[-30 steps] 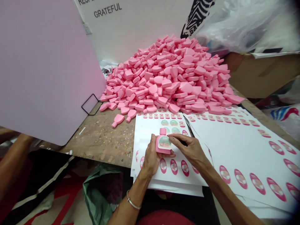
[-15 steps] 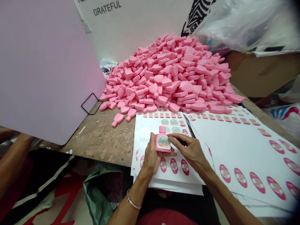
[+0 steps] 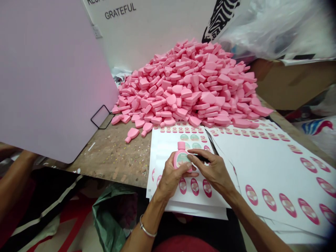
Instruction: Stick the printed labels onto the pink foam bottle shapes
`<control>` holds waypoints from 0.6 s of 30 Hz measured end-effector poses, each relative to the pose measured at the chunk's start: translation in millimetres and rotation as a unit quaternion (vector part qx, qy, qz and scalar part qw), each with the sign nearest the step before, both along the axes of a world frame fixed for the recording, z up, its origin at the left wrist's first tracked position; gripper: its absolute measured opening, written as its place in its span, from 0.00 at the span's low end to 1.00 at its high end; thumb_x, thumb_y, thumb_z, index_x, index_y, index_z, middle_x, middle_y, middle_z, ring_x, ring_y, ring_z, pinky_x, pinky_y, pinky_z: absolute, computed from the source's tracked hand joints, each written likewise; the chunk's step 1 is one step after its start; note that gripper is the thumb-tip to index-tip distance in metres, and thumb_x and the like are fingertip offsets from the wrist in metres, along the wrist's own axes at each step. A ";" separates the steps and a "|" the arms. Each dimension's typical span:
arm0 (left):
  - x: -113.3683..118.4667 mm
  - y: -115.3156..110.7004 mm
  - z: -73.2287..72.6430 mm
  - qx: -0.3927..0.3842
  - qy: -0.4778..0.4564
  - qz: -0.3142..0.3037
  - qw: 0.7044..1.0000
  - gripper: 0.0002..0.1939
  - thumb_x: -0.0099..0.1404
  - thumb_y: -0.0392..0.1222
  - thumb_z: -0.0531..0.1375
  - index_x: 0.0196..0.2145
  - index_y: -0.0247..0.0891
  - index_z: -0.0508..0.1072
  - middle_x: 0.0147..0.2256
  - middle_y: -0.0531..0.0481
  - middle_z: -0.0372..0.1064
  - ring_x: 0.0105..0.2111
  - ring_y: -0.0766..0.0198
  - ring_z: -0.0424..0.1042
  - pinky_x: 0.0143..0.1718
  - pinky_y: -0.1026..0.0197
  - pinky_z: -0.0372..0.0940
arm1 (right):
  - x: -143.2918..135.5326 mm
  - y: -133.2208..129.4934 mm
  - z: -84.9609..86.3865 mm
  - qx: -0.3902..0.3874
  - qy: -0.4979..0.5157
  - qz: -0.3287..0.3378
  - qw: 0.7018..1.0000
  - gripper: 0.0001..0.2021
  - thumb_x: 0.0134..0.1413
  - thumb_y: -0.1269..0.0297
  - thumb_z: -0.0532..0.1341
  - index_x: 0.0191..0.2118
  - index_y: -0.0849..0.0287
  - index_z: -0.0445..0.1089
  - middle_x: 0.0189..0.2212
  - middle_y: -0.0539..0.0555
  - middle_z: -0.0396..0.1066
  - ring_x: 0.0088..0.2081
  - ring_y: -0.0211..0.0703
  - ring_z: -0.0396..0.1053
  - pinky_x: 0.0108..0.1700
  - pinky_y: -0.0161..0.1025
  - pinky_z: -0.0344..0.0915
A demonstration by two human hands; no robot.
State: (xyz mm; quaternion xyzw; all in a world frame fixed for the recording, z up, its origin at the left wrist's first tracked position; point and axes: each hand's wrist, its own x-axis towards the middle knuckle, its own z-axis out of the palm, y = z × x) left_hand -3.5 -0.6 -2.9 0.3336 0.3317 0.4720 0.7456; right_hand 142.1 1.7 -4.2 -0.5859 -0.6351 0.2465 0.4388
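My left hand [image 3: 169,175] is closed round a small pink bottle [image 3: 181,145], its cap upward. The thumb presses on the lower part of a pale green and cream label [image 3: 181,157] on the bottle's front. At the bottle's right side, my right hand [image 3: 212,169] has its thumb and forefinger tips by the label's edge. A slim black tool [image 3: 201,158] is held in that hand; its kind is mostly hidden by the fingers. Beneath both hands lies a sticker sheet [image 3: 168,147] with green labels and pink ovals.
A big heap of pink bottles [image 3: 189,84] covers the table's back. More sticker sheets [image 3: 262,161] lie on the right. A pale pink board [image 3: 52,77] and a black wire frame [image 3: 101,117] stand left. Another person's arm [image 3: 18,175] shows below the board. A green bag [image 3: 110,217] hangs open below.
My left thumb has come over the front of the bottle and now presses on the label. My right fingers stay at the label's right edge, with the black tool showing more clearly.
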 end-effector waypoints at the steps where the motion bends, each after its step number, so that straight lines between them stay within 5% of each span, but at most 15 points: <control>1: -1.2 -1.0 0.3 -0.001 0.004 -0.002 1.000 0.18 0.56 0.38 0.65 0.43 0.33 0.67 0.33 0.51 0.67 0.31 0.66 0.71 0.33 0.61 0.73 | 3.2 1.0 0.2 0.012 -0.044 -0.009 0.999 0.13 0.53 0.54 0.61 0.41 0.55 0.75 0.39 0.55 0.76 0.40 0.48 0.73 0.44 0.46 0.68; 5: -0.7 -4.5 3.5 -0.002 -0.004 -0.019 1.000 0.15 0.57 0.37 0.63 0.41 0.33 0.66 0.34 0.49 0.67 0.32 0.67 0.69 0.31 0.63 0.72 | 12.2 5.1 4.9 0.020 -0.108 -0.067 0.992 0.23 0.48 0.50 0.63 0.48 0.57 0.71 0.45 0.60 0.73 0.45 0.55 0.70 0.49 0.54 0.65; 8: 3.4 -6.3 8.7 -0.005 -0.013 -0.070 0.997 0.17 0.55 0.35 0.64 0.41 0.35 0.65 0.29 0.54 0.64 0.27 0.69 0.69 0.30 0.62 0.72 | 6.2 4.3 8.4 -0.040 -0.010 0.016 0.999 0.33 0.42 0.51 0.67 0.56 0.54 0.63 0.54 0.57 0.66 0.50 0.51 0.68 0.50 0.47 0.67; 11: -3.7 -14.1 14.7 0.006 0.017 -0.116 0.993 0.20 0.54 0.37 0.65 0.44 0.36 0.64 0.29 0.53 0.67 0.27 0.66 0.70 0.29 0.61 0.71 | 0.2 6.0 7.7 -0.075 0.039 0.060 0.995 0.30 0.41 0.52 0.67 0.52 0.53 0.65 0.51 0.54 0.68 0.50 0.48 0.68 0.52 0.44 0.66; 14: -36.4 -37.3 14.1 -0.017 0.083 -0.122 0.989 0.23 0.55 0.46 0.64 0.47 0.35 0.65 0.36 0.44 0.70 0.31 0.61 0.71 0.27 0.59 0.70 | 13.7 23.6 3.8 -0.088 0.016 0.081 0.993 0.24 0.43 0.49 0.66 0.47 0.53 0.69 0.47 0.53 0.71 0.47 0.46 0.69 0.50 0.43 0.66; 18: -103.9 -86.3 2.5 -0.113 0.318 -0.077 0.938 0.24 0.54 0.60 0.62 0.43 0.42 0.72 0.27 0.52 0.72 0.23 0.63 0.70 0.28 0.59 0.68 | 54.9 79.7 -2.7 -0.081 -0.105 0.029 0.991 0.24 0.47 0.47 0.63 0.47 0.56 0.69 0.45 0.55 0.73 0.45 0.47 0.70 0.47 0.42 0.66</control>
